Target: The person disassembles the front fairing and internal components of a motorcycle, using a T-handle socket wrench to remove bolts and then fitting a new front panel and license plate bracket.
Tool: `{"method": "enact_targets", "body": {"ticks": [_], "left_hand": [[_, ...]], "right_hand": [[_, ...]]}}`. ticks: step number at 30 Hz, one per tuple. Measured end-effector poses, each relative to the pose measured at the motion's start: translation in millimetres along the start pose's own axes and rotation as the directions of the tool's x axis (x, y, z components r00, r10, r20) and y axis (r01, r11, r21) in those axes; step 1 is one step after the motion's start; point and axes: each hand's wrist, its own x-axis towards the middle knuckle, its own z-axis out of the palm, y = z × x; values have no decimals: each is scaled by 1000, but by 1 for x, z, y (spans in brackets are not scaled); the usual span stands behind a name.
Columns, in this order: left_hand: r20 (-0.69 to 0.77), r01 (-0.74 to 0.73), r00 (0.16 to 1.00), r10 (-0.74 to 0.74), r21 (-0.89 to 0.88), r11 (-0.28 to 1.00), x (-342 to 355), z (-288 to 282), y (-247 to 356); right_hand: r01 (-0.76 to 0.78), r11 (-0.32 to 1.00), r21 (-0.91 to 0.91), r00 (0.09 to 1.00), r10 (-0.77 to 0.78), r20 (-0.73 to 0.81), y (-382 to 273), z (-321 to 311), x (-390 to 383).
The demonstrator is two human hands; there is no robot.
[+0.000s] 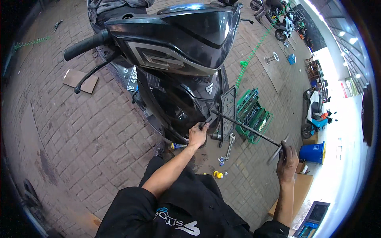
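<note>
A black scooter stands in front of me, its front end facing me. My right hand is closed round the crossbar of a long T-handle wrench. The wrench's shaft slants up and left, and its far tip meets the scooter's lower front. Beside that tip, my left hand pinches a dark flat part at the scooter's front; whether this part is loose or fixed I cannot tell.
An open green toolbox full of tools stands right of the scooter, near a large spanner and a small yellow bottle. Cardboard lies left. A green coiled hose and blue bin are at right.
</note>
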Motion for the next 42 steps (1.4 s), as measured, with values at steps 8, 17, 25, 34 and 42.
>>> {"method": "enact_targets", "body": {"ticks": [8,17,25,34,42], "left_hand": [[-230,-675,674,702,197,712,-55,1,67],[138,-930,354,925,-51,364,-35,18,135],[193,-949,294,936,-55,309,-33,18,132],[372,-949,261,891,-70,307,-26,18,149],[431,-979,194,881,32,200,-33,17,156]], "right_hand": [[-730,274,626,644,583,495,18,11,-16],[-604,521,603,760,603,240,9,26,-29],[-12,1000,18,989,15,-150,-3,5,-14],[-98,995,37,982,102,-162,9,0,-16],[-362,910,203,929,333,164,27,35,-15]]}}
